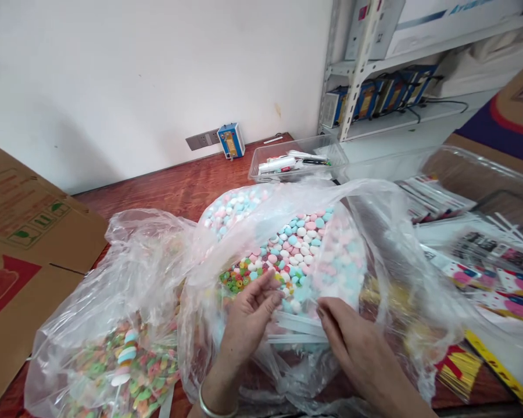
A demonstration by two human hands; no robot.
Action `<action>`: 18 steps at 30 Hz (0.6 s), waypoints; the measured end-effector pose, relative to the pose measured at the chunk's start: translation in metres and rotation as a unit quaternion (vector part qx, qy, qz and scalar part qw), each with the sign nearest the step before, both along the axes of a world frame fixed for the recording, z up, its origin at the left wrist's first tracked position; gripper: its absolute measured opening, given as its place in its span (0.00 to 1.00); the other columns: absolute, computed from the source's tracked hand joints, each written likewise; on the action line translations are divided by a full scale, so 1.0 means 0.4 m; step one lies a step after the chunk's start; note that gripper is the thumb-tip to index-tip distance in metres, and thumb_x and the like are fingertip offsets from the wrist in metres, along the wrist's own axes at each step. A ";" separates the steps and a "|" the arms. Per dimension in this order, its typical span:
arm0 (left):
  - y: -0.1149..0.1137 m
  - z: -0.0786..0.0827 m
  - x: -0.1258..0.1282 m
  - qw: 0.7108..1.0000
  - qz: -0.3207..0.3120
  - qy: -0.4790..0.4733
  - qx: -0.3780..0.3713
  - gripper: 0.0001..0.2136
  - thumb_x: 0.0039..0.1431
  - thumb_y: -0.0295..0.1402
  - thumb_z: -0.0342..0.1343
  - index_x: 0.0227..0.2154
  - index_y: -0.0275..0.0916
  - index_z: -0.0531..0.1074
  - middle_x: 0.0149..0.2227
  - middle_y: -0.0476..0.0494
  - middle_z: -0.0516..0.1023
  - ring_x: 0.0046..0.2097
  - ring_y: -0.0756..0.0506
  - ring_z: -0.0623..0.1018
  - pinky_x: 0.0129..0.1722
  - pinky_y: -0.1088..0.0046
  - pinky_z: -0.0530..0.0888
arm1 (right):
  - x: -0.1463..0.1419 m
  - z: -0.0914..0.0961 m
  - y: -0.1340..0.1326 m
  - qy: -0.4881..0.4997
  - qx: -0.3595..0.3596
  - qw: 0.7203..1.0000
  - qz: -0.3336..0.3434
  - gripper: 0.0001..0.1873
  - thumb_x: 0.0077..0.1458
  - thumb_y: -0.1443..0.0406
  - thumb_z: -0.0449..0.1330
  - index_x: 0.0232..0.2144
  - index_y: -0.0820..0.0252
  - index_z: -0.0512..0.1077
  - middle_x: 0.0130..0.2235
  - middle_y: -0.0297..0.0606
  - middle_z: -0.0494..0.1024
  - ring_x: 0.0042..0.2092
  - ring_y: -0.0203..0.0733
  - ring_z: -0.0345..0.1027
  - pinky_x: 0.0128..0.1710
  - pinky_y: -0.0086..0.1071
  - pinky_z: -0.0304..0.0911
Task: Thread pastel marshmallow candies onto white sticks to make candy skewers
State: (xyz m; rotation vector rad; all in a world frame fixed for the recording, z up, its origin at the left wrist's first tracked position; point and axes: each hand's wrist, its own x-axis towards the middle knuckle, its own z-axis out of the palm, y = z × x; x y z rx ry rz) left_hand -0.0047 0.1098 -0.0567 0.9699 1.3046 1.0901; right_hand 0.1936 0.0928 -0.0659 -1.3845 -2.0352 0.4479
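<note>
My left hand (253, 309), with a metal bangle at the wrist, is closed, thumb against curled fingers. It hovers at the near side of an opened clear plastic bag (375, 200) heaped with pink, blue and white round candies (303, 238). Small ring-shaped candies (235, 276) in green, red and orange lie by its fingertips. To the right, my right hand (353, 337) is closed in a pinch at the candies' edge. Whatever either hand holds is too small or hidden to make out. White straight strips (298, 328) lie between the hands.
At left, a bag of ring candies (152, 371) bears a stack of candies on a stick (126, 357). Cardboard boxes (30, 232) flank the left side. A clear tray (255, 168) of pens stands behind. Printed packets (497, 278) and a shelf (357, 69) are at right.
</note>
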 end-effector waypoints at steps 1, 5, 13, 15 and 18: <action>0.025 -0.001 -0.005 0.998 0.003 0.059 0.023 0.21 0.55 0.37 0.61 0.52 0.41 0.73 0.46 0.40 0.80 0.44 0.43 0.79 0.45 0.66 0.74 | -0.003 0.005 0.017 0.015 -0.048 0.998 -0.027 0.11 0.67 0.63 0.45 0.37 0.56 0.66 0.30 0.36 0.78 0.30 0.41 0.74 0.29 0.32 0.61; 0.137 -0.008 0.017 0.923 -0.069 0.345 0.159 0.12 0.62 0.32 0.52 0.44 0.41 0.77 0.44 0.41 0.80 0.45 0.43 0.77 0.49 0.64 0.72 | -0.022 0.020 0.103 0.101 -0.200 0.973 -0.051 0.08 0.66 0.62 0.44 0.36 0.54 0.61 0.22 0.29 0.74 0.26 0.41 0.73 0.29 0.30 0.61; 0.269 -0.062 0.108 0.752 -0.227 0.582 0.211 0.08 0.57 0.24 0.53 0.35 0.38 0.75 0.39 0.36 0.78 0.47 0.37 0.73 0.48 0.57 0.66 | 0.039 -0.051 0.126 0.110 -0.245 0.954 -0.131 0.06 0.62 0.64 0.43 0.34 0.54 0.59 0.22 0.33 0.78 0.21 0.42 0.72 0.26 0.32 0.58; 0.277 -0.071 0.112 0.742 -0.229 0.593 0.212 0.07 0.57 0.24 0.54 0.37 0.38 0.74 0.40 0.35 0.78 0.48 0.35 0.72 0.48 0.55 0.65 | 0.053 -0.067 0.114 0.133 -0.251 0.950 -0.130 0.05 0.62 0.64 0.43 0.35 0.54 0.58 0.26 0.34 0.80 0.22 0.41 0.72 0.28 0.32 0.60; 0.278 -0.068 0.108 0.737 -0.238 0.594 0.217 0.08 0.54 0.25 0.57 0.38 0.39 0.72 0.39 0.37 0.79 0.47 0.36 0.72 0.48 0.56 0.64 | 0.055 -0.080 0.108 0.148 -0.243 0.950 -0.132 0.05 0.63 0.63 0.44 0.35 0.54 0.58 0.28 0.34 0.81 0.22 0.41 0.73 0.30 0.33 0.62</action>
